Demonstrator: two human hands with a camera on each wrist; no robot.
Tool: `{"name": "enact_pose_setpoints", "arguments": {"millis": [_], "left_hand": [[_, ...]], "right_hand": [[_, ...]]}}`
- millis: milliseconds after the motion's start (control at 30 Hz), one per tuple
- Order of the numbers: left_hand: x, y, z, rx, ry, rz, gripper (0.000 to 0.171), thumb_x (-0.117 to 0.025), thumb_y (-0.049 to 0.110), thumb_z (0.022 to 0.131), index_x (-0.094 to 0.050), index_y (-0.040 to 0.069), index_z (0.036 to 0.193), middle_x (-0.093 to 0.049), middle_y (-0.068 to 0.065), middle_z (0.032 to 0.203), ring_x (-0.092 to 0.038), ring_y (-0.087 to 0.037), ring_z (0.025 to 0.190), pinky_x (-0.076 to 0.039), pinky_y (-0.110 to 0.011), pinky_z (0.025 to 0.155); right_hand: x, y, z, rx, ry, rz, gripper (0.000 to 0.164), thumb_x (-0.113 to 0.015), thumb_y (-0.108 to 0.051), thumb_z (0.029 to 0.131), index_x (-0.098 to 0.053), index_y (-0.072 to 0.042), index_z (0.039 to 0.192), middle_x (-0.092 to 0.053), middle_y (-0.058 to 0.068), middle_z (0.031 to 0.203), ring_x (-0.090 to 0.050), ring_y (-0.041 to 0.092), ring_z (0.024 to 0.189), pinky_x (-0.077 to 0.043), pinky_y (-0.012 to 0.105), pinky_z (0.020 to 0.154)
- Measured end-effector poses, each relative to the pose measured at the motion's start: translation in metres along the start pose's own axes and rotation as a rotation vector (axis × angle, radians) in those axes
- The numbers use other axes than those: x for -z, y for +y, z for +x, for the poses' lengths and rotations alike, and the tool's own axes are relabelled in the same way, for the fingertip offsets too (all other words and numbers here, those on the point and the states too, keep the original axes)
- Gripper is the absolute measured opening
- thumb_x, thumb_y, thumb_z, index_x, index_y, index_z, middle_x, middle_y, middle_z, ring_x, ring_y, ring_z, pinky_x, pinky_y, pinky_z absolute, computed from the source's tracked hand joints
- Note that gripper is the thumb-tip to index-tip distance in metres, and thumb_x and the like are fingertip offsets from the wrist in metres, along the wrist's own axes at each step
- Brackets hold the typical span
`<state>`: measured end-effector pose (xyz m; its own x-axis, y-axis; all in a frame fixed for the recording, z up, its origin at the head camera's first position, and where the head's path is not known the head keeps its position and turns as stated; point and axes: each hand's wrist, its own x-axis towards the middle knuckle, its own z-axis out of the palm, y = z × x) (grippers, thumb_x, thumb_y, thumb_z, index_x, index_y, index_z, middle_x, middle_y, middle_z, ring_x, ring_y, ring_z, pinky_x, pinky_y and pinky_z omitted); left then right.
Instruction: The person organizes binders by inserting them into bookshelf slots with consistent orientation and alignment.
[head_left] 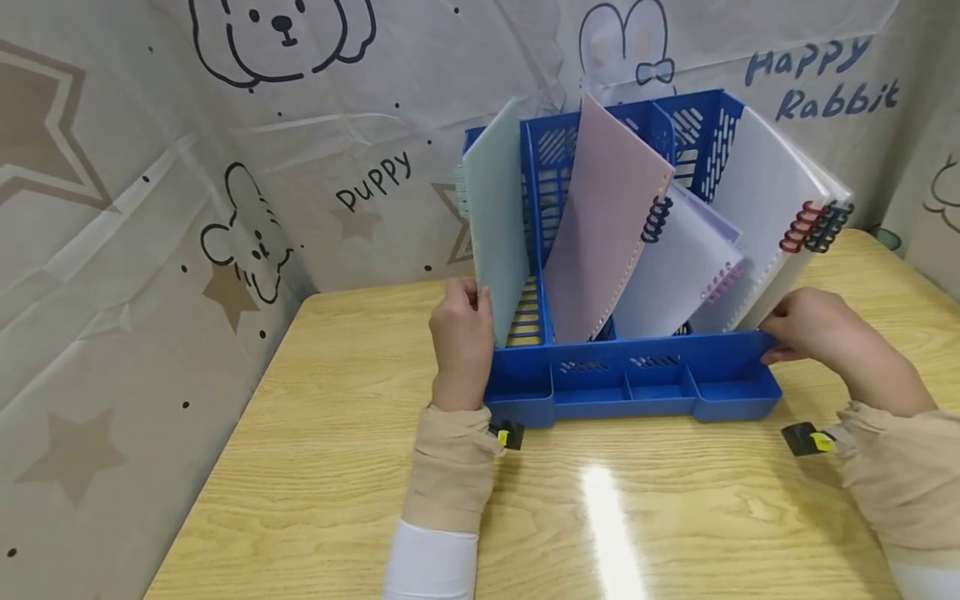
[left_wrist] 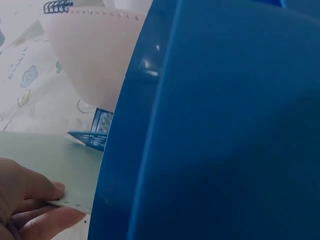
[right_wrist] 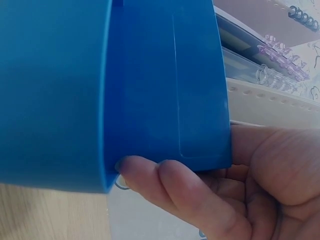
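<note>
A blue desktop file organizer [head_left: 622,408] stands on the table, holding several spiral notebooks. At its left end, my left hand [head_left: 461,354] pinches the lower front edge of a pale green notebook [head_left: 498,225] between thumb and fingers, also plain in the left wrist view. My right hand [head_left: 821,329] grips the organizer's front right corner; in the right wrist view the fingers [right_wrist: 185,182] curl round the end of the blue front wall. Between the hands lean a pink notebook [head_left: 607,225], a lilac-ringed notebook [head_left: 667,267] and white notebooks [head_left: 772,175] with red and black rings.
Small open compartments [head_left: 592,387] run along the organizer's front. The wooden table [head_left: 330,467] stretches out to the left and in front. A printed cloth [head_left: 360,167] hangs behind and at the left side. A small green-rimmed object [head_left: 887,239] sits at the back right.
</note>
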<state>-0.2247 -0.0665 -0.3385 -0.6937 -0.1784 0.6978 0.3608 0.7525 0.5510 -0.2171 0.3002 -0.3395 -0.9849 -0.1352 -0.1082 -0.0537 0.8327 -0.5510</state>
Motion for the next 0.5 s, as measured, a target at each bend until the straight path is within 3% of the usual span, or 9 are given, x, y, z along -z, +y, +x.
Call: {"name": "enact_pose_setpoints", "arguments": {"millis": [200,367,500], "left_hand": [[-0.005,0.003,-0.002,-0.008,-0.093,0.038,0.008,-0.059,0.005,0.092,-0.058,-0.003,0.092,-0.069,-0.018,0.083,-0.069,-0.029,0.075,-0.057,-0.036,0.063],[-0.010,0.002,-0.005,-0.010,-0.149,0.078,0.006,-0.061,0.003,0.090,-0.059,-0.003,0.090,-0.069,-0.019,0.081,-0.068,-0.032,0.072,-0.055,-0.039,0.060],[-0.012,0.007,-0.004,0.028,-0.233,0.107,0.007,-0.064,0.002,0.088,-0.060,-0.003,0.089,-0.068,-0.018,0.081,-0.067,-0.031,0.071,-0.054,-0.038,0.059]], "right_hand": [[0.000,0.001,0.001,-0.007,0.003,0.028,0.037,-0.051,-0.015,0.094,-0.051,0.018,0.111,-0.063,0.003,0.068,-0.063,0.015,0.059,-0.055,0.029,0.056],[-0.001,0.002,0.003,-0.020,-0.004,0.035,0.038,-0.051,-0.014,0.094,-0.049,0.019,0.113,-0.063,0.003,0.067,-0.063,0.015,0.059,-0.055,0.029,0.055],[-0.001,0.002,0.007,-0.024,-0.004,0.024,0.038,-0.050,-0.014,0.094,-0.050,0.020,0.112,-0.063,0.001,0.064,-0.063,0.014,0.058,-0.054,0.029,0.055]]}}
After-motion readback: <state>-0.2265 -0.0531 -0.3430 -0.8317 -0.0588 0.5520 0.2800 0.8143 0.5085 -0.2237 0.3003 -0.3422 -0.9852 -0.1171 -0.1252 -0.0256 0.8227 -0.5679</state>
